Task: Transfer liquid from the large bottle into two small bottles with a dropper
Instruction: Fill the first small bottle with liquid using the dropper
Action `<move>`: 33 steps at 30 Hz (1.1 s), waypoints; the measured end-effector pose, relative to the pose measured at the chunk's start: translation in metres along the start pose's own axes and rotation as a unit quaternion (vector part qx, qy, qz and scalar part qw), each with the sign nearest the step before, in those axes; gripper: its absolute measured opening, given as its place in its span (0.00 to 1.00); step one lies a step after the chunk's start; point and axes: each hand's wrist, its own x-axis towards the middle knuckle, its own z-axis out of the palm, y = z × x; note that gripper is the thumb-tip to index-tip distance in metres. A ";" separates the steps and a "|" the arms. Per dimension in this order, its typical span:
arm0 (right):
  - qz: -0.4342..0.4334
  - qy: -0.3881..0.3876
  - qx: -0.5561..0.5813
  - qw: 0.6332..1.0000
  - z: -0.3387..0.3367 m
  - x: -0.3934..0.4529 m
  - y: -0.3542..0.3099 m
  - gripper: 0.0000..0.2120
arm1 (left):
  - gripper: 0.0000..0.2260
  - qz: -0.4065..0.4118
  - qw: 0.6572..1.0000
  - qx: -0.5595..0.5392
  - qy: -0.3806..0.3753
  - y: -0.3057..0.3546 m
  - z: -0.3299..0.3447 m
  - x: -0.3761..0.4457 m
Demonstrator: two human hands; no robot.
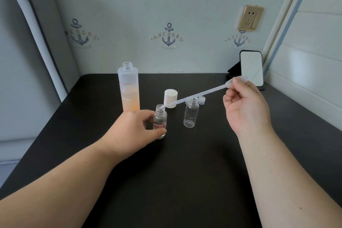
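- Dropper (199, 95) slanting from far right down to near left, bulb end pinched between thumb and fingers of the right hand (246, 105), tip resting at the open mouth of the left small bottle (160, 120)
- Left hand (131, 127) wrapped round that bottle, thumb low across its front, fingers behind, steadying it upright on the bench (185, 172)
- Tip level with the rim, seemingly just inside; long axis tilted well off vertical, so probably needs lifting at the bulb to drop further in
- Second small bottle (190, 114) standing apart to the right, open, looking empty, nearer the right hand
- Large bottle (129, 87) upright, uncapped, just beyond the left hand, peach liquid in its lower part
- White cap (170, 100) behind the dropper stem; small clear caps (201, 100) far side of the second bottle, partly hidden
- Hard to tell: liquid inside the stem, and level in the held bottle behind the fingers, though some clear liquid seems to sit near its base
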 end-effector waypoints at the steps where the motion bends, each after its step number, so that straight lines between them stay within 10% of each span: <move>1: 0.000 0.000 0.002 1.000 0.000 0.000 0.000 0.16 | 0.05 -0.001 1.000 0.000 0.000 0.000 0.000 0.000; 25: 0.011 0.004 -0.001 1.000 -0.002 0.000 -0.001 0.15 | 0.06 0.011 1.000 0.011 0.008 0.001 -0.001 -0.002; 33: 0.025 0.018 0.028 0.999 -0.003 0.001 -0.001 0.13 | 0.04 -0.015 0.935 -0.134 0.328 -0.002 -0.011 -0.001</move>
